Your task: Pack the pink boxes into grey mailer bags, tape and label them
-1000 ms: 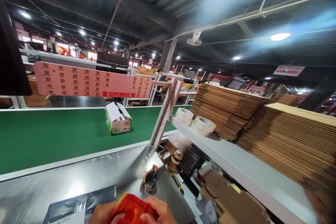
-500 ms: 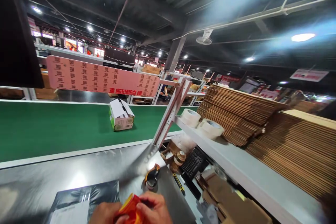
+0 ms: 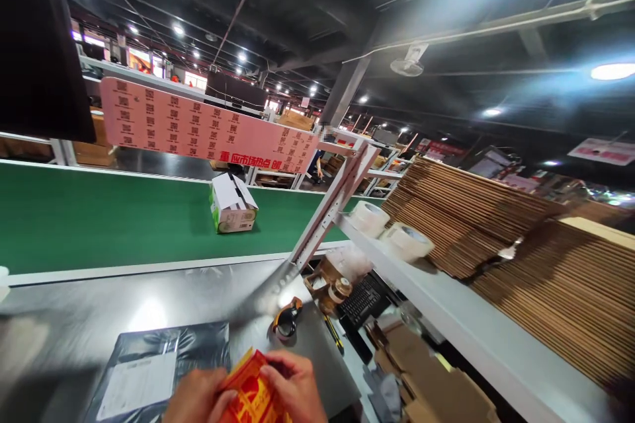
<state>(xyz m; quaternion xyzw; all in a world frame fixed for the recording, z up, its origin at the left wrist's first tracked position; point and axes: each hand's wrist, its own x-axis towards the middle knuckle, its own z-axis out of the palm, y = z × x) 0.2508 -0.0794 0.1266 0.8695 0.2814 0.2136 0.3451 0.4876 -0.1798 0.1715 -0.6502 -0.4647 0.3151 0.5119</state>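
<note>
Left hand (image 3: 198, 398) and right hand (image 3: 294, 388) both gripping a red-orange packet (image 3: 252, 391) low over the steel table (image 3: 149, 297). Grey mailer bag (image 3: 153, 370) just beside the left hand. Tape dispenser (image 3: 286, 318) near. Small carton (image 3: 232, 205) on green conveyor belt (image 3: 99, 218). Two tape rolls (image 3: 389, 230) on the shelf (image 3: 446, 304) beside stacked flat cardboard (image 3: 520, 244).

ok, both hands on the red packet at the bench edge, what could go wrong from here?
1. The red packet is pinched by left hand and right hand right at the near edge of the metal bench; a slip could drop it off the bench.
2. The grey mailer bag lies just under the left hand; a stray move could drag it.
3. The tape dispenser sits just ahead of the right hand and could be knocked.
</note>
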